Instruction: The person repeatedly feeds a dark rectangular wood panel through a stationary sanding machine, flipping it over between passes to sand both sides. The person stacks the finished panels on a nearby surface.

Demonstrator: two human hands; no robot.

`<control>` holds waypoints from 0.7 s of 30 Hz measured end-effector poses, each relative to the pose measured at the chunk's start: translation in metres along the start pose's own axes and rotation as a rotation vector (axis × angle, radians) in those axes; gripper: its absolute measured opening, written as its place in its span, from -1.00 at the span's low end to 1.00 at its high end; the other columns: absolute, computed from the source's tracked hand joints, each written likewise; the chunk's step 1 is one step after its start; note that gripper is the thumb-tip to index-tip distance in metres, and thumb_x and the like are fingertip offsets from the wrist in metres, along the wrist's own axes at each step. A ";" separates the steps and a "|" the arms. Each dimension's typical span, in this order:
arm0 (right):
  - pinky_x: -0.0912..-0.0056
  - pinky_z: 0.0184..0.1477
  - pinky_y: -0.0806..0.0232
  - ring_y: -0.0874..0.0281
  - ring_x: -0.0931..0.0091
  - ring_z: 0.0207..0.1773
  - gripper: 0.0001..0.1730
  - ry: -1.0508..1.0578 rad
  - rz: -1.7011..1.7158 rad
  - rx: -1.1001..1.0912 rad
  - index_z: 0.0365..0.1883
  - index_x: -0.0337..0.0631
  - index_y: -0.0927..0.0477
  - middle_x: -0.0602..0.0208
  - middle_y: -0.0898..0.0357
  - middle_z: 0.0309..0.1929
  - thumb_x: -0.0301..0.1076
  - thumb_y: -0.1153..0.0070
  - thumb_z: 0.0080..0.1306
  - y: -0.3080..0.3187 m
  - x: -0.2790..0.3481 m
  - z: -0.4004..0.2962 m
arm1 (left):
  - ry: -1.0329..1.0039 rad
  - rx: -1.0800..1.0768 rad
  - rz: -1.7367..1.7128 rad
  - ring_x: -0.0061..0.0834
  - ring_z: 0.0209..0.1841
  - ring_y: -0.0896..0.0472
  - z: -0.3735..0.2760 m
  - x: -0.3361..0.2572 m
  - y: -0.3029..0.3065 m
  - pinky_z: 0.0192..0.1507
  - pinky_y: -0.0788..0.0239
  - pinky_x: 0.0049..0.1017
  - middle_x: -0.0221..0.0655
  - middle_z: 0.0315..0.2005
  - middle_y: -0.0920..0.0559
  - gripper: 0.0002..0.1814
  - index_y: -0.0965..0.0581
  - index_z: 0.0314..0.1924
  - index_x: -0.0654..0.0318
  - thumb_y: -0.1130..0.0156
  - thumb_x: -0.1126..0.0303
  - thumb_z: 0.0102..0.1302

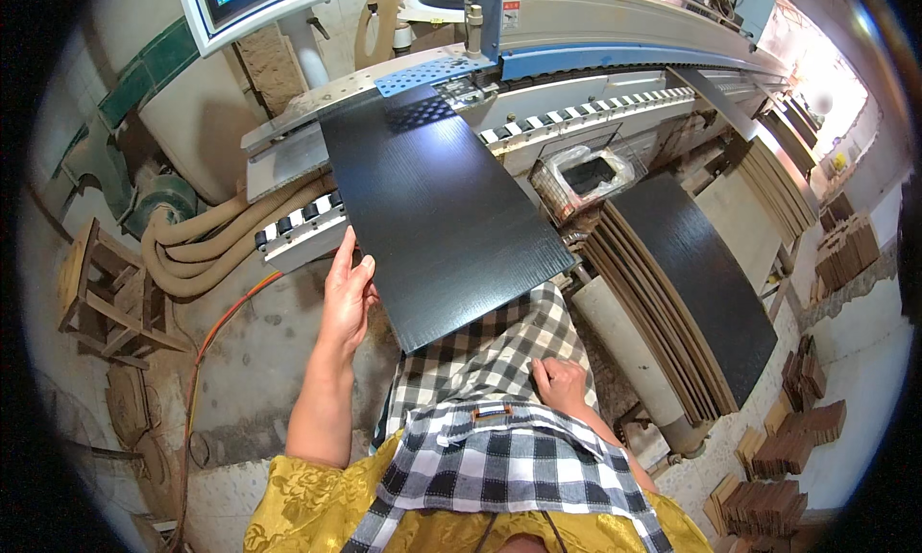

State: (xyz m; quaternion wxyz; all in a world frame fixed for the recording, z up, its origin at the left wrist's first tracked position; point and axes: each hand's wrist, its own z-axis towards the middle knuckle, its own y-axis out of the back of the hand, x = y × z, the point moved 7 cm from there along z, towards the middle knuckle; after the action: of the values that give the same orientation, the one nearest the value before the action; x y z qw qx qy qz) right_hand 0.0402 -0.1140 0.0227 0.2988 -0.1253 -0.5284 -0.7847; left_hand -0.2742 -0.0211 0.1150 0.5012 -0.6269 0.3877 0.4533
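A black wood-grain panel [446, 222] lies partly on the infeed end of an edge banding machine [591, 31], its near end sticking out over my checked apron. Its far end is at the blue perforated plate [432, 72]. My left hand [351, 286] is at the panel's left edge, thumb and fingers against it; the fingertips under the panel are hidden. My right hand [560, 381] is curled in front of the apron, away from the panel, and nothing shows in it.
Right of me, a stack of black-faced boards [691, 279] lies on a roller [627, 358]. A wire basket [547, 186] hangs by the machine. Ribbed hoses [216, 250], a wooden stool [119, 294] and an orange air hose [209, 337] are at left. Small board piles [763, 510] stand lower right.
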 end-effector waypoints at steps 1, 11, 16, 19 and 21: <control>0.27 -0.61 -0.17 -0.30 0.29 -0.75 -0.62 0.002 0.004 -0.004 -0.83 -0.20 -0.33 0.18 -0.27 -0.85 -0.33 -0.11 0.13 0.000 -0.001 -0.001 | -0.001 -0.009 0.002 -0.84 -0.65 -0.24 0.002 0.002 -0.003 -0.63 -0.12 -0.78 -0.62 -0.51 -0.39 -0.38 -0.05 0.31 0.11 -0.02 0.44 0.28; 0.28 -0.59 -0.20 -0.33 0.29 -0.74 -0.62 -0.010 0.019 -0.005 -0.83 -0.19 -0.35 0.19 -0.30 -0.84 -0.31 -0.12 0.12 -0.001 -0.005 -0.002 | 0.017 0.036 0.010 -0.80 -0.62 -0.29 0.020 0.012 -0.061 -0.58 -0.21 -0.75 -0.59 -0.51 -0.37 -0.36 0.00 0.32 0.14 0.01 0.41 0.29; 0.28 -0.60 -0.19 -0.34 0.28 -0.73 -0.64 -0.014 0.049 -0.011 -0.82 -0.20 -0.36 0.17 -0.31 -0.83 -0.33 -0.12 0.11 0.003 -0.004 0.000 | 0.070 0.071 -0.062 -0.75 -0.66 -0.30 0.034 0.027 -0.094 -0.63 -0.23 -0.70 -0.57 -0.59 -0.35 -0.33 0.06 0.34 0.04 0.02 0.40 0.30; 0.28 -0.60 -0.19 -0.35 0.26 -0.71 -0.67 -0.064 0.101 -0.003 -0.80 -0.23 -0.40 0.15 -0.34 -0.79 -0.34 -0.12 0.11 0.006 -0.007 -0.001 | 0.053 0.087 -0.052 -0.74 -0.66 -0.32 0.047 0.036 -0.117 -0.62 -0.25 -0.69 -0.52 -0.60 -0.39 -0.33 0.08 0.34 0.06 0.04 0.40 0.31; 0.31 -0.57 -0.23 -0.38 0.28 -0.70 -0.66 -0.141 0.149 -0.020 -0.78 -0.22 -0.42 0.16 -0.37 -0.78 -0.30 -0.10 0.14 0.009 -0.015 -0.003 | 0.043 0.088 -0.030 -0.74 -0.66 -0.33 0.053 0.037 -0.136 -0.61 -0.27 -0.69 -0.50 -0.58 -0.42 -0.33 0.09 0.34 0.09 0.05 0.41 0.30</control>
State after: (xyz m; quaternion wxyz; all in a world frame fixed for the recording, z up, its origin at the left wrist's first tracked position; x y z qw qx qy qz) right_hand 0.0577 -0.1142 0.0207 0.3173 -0.2219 -0.5296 -0.7547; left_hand -0.1448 0.0561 0.1127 0.5266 -0.6196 0.4086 0.4145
